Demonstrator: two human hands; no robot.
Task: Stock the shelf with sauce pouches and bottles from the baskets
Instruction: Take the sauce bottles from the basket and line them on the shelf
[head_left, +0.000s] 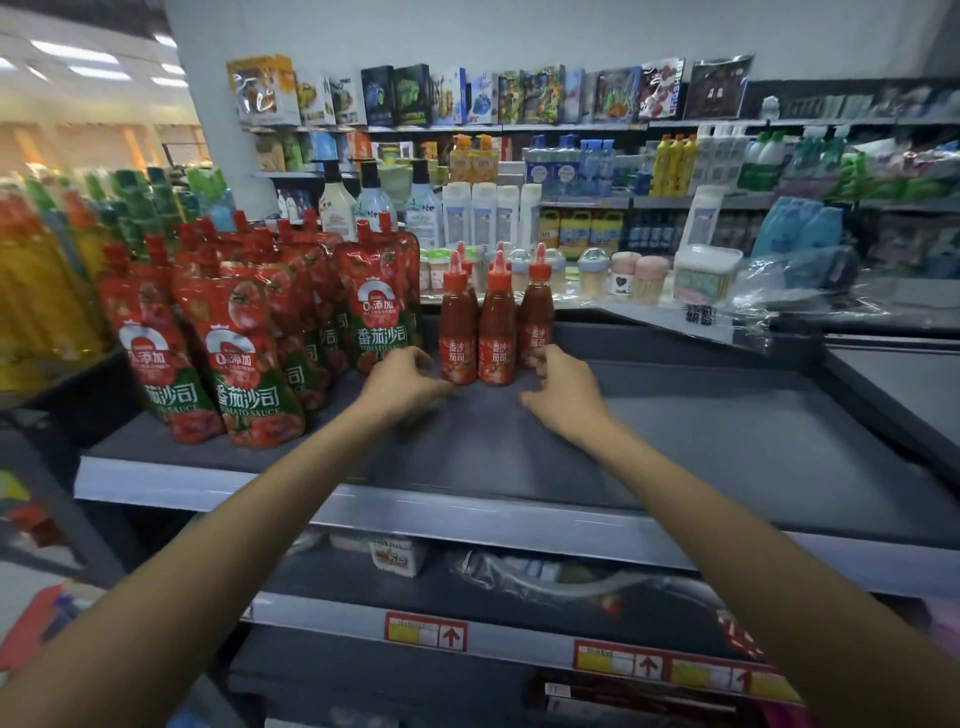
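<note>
Several red tomato sauce pouches (244, 358) stand in rows on the left of the dark top shelf (727, 441). A small group of red sauce bottles (496, 327) with pointed red caps stands upright to their right. My left hand (402, 382) rests on the shelf just left of the front bottle, fingers curled, almost touching its base. My right hand (563, 387) sits just right of the bottles, fingertips near the rightmost one. Neither hand holds anything. No basket is in view.
Yellow oil bottles (36, 291) crowd the far left. Behind the sauce stand toothpick jars (636, 278) and a white box (706, 273). Farther shelves carry detergents and boxed goods. A lower shelf (467, 577) holds wrapped packs, with price tags (426, 631) on its rail.
</note>
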